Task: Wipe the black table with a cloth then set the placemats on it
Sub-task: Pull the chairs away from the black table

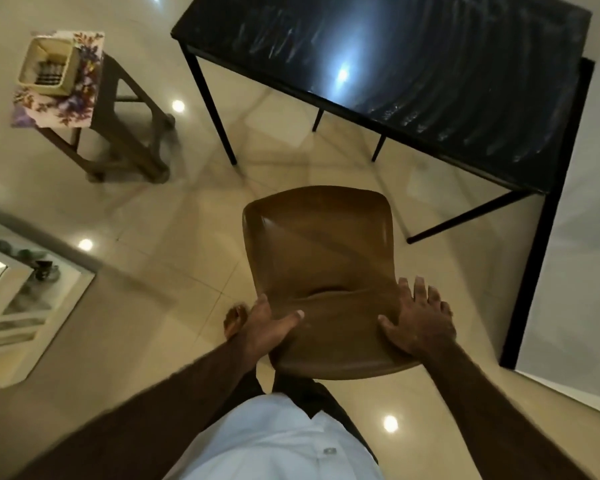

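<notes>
Here, line by line:

Black table: the black table [413, 64] stands ahead and to the right against a pale wall; its glossy top shows curved streaks, which reads to me as a surface already wiped, or at least damp; nothing lies on it.

Chair: a brown chair [321, 258] stands well apart from the table, on the tiled floor [187, 258] just in front of the person; I judge it is being handled to clear or restore access to the table edge.

Left hand: the left hand [269, 329] lies on the left end of the chair's backrest; thumb across the front, the other fingers wrapped behind and out of sight; a loose clasp on the rim rather than a tight one, as far as I can tell.

Right hand: the right hand [418, 322] rests flat on the right end of the backrest; fingers spread wide, gripping nothing.

Placemats: the floral placemats [63, 95] sit on a wooden stool [125, 133] to the far left, well apart from the table; a cream basket [47, 65] stands on top of them; so that step is not yet done.

Cloth: none in view.
</notes>
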Demonstrator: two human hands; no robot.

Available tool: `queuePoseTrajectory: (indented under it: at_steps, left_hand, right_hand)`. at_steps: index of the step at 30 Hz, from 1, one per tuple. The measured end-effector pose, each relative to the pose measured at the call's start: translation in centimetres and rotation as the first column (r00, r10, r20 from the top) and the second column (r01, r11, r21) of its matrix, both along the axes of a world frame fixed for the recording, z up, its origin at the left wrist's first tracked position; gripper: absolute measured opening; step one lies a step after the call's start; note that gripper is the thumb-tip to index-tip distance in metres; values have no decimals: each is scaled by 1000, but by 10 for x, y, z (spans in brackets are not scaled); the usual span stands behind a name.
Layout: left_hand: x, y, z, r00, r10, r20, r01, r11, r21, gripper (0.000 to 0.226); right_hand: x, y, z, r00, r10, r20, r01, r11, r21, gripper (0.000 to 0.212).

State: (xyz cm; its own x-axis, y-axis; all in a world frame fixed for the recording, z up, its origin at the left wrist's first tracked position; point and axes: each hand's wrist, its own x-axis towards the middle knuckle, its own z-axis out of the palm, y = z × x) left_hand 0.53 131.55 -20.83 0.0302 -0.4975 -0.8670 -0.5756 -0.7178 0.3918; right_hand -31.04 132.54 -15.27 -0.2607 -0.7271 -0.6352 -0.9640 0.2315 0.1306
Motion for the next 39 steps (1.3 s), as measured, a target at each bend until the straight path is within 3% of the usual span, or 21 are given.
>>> queuePoseTrajectory:
  at_steps: [2, 4, 8, 11, 14, 17, 19, 22, 25, 29, 34, 39]
  left_hand:
    - [-6, 5, 12, 989, 127, -72, -123, 991, 59, 109]
    - [-11, 9, 15, 972, 200, -122, -189, 978, 93, 105]
    - [-22, 16, 17, 973, 228, -23, -225, 970, 92, 100]
    - [-23, 18, 9, 923, 384, -6, -381, 916, 123, 100]
    - [-23, 17, 11, 825, 564, -46, -539, 808, 238, 57]
    - [-19, 21, -1, 760, 648, -52, -596, 726, 343, 52]
    - [-16, 26, -15, 722, 689, -61, -615, 680, 399, 58]
    - [-16, 25, -16, 716, 695, -66, -606, 665, 436, 61]
    - [-17, 22, -13, 723, 689, -55, -601, 667, 441, 54]
    - [-14, 9, -11, 736, 677, -7, -602, 660, 450, 51]
    - [0, -32, 23, 828, 560, 3, -531, 784, 321, 19]
    - [18, -84, 35, 882, 470, -26, -452, 861, 231, 20]
  right_hand:
    - [-7, 2, -5, 1000, -21, 7, 21, 999, 46, 108]
    - [-13, 4, -8, 997, -70, 18, 68, 994, 86, 107]
    - [-26, 8, -17, 983, -181, 42, 174, 976, 133, 103]
    - [-48, 10, -39, 962, -254, 98, 236, 958, 165, 109]
    - [-51, 0, -33, 928, -341, 150, 310, 930, 200, 90]
    - [-59, -13, -29, 835, -500, 230, 446, 860, 249, 70]
    - [-70, -19, -32, 693, -659, 293, 588, 752, 299, 62]
    - [-81, -18, -38, 451, -846, 284, 727, 533, 433, 62]
    - [-86, -14, -48, 348, -910, 226, 752, 415, 512, 74]
    - [-77, -19, -40, 304, -911, 280, 763, 408, 501, 54]
    - [-62, -26, -36, 175, -924, 340, 784, 340, 519, 48]
    - [-40, -37, 1, 163, -908, 387, 803, 350, 483, 34]
